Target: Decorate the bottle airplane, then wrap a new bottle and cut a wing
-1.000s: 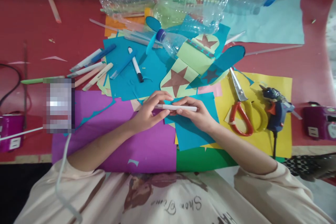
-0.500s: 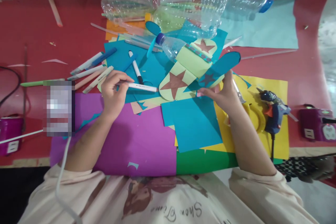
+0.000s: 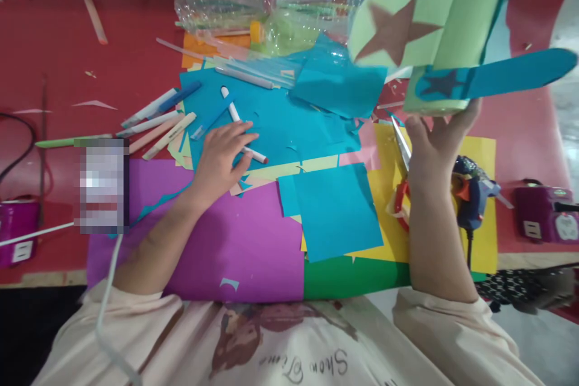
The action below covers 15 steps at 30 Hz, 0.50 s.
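Note:
My right hand [image 3: 441,132] is closed on a toy plane [image 3: 468,21] made from a plastic bottle wrapped in pale green paper. It is raised at the upper right, with brown stars on its pale green wing and a long blue paper strip sticking out to the right. The bottle's neck and cap are out of sight. Fingers apart, my left hand [image 3: 224,160] rests over the blue paper [image 3: 271,123]. Just beside its fingertips lies a white marker [image 3: 257,155] with a brownish end. Another white marker [image 3: 231,105] lies above the hand.
Clear plastic bottles [image 3: 280,6] crowd the back. Scissors [image 3: 400,148] and a glue gun [image 3: 473,193] lie on yellow paper at the right. Several markers [image 3: 158,114] sit at the left near a pixelated box [image 3: 102,187]. A blue square sheet [image 3: 339,214] lies in front.
My right hand has lifted the toy plane up and to the right, turning it. My left hand has let go of the brown-ended marker, which now lies on the blue paper.

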Tool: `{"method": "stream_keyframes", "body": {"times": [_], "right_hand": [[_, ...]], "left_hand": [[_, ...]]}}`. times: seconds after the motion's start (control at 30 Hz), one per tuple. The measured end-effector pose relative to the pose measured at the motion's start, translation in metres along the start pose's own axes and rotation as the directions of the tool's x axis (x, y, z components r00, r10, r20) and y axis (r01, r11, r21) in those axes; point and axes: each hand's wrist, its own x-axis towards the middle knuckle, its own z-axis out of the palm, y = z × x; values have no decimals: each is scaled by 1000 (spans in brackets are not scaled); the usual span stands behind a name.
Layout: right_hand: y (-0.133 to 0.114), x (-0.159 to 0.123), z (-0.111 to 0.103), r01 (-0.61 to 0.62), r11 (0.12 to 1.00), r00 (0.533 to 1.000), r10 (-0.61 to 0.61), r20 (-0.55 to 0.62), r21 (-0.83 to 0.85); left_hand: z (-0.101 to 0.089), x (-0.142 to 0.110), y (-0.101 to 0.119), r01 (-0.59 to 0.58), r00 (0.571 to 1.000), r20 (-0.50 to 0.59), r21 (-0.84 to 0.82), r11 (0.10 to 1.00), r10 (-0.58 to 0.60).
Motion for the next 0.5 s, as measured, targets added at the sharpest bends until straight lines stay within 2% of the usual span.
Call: {"method": "stream_keyframes", "body": {"times": [0.1, 0.17, 0.27, 0.37, 0.43, 0.5], "right_hand": [[2, -8, 1, -58, 990, 985, 78, 155, -128], [-8, -12, 5, -45, 975, 976, 89, 197, -216], [-31, -14, 11, -28, 958, 970, 95, 225, -284], [-50, -17, 19, 54, 960, 945, 39, 323, -275], [-56, -23, 26, 154, 960, 887, -30, 461, -234], [-57, -30, 32, 263, 949, 800, -113, 589, -175]], "left_hand": [[2, 0, 4, -81, 989, 129, 14, 997, 78], [2, -1, 4, -94, 980, 180, 28, 995, 87], [3, -1, 4, -86, 977, 197, 41, 995, 76], [4, -1, 2, -60, 987, 150, 50, 997, 52], [3, 0, 0, -53, 993, 104, 51, 997, 48], [2, 1, -4, -64, 996, 64, 54, 997, 60]]}}
